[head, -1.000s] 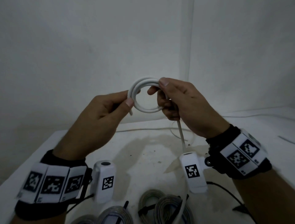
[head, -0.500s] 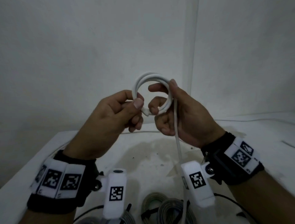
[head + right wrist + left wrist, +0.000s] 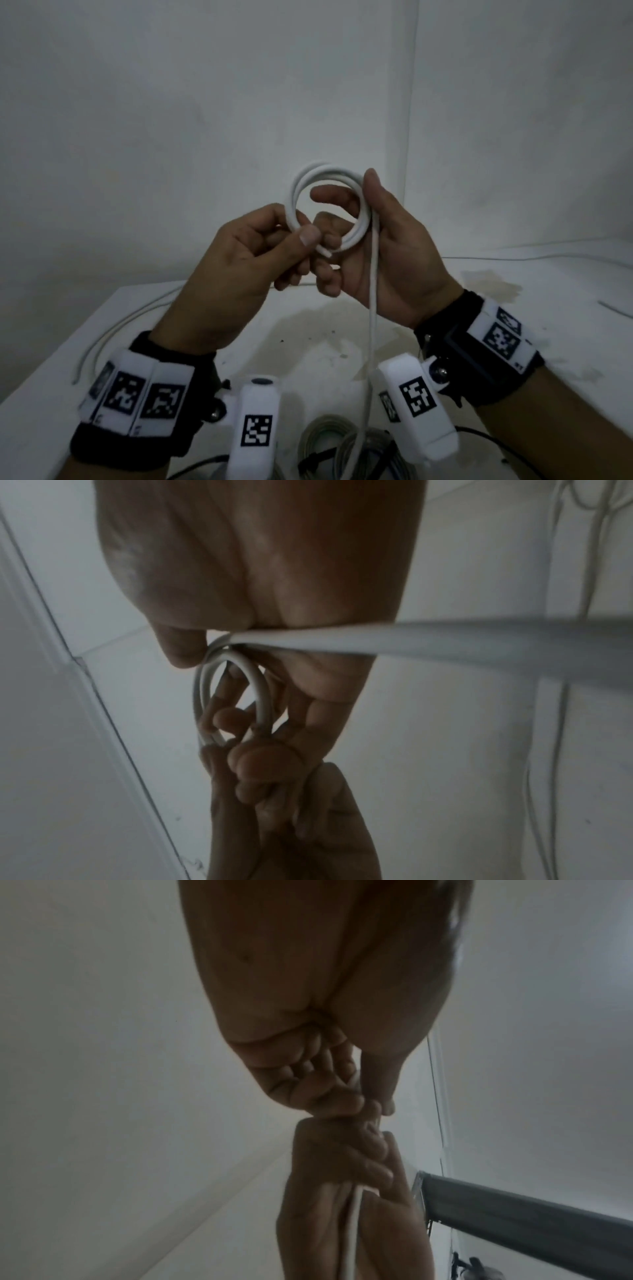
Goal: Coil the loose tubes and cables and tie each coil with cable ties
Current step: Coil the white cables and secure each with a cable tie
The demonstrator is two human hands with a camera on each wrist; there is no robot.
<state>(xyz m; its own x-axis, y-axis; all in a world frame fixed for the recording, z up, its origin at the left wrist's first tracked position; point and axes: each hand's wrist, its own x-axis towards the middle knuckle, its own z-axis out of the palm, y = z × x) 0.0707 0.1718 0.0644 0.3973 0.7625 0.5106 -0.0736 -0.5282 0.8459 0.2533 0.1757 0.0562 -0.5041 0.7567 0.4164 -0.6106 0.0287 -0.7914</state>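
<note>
Both hands raised, knuckles touching: left pinching, right curled.

The left hand comes down from the top, its fingers curled in tight. The thumb presses a thin white round cable against them. Just below, the right hand touches it, fingertips to fingertips. The cable runs down across the right palm. A grey flat bar sticks out from the pale wall.
</note>
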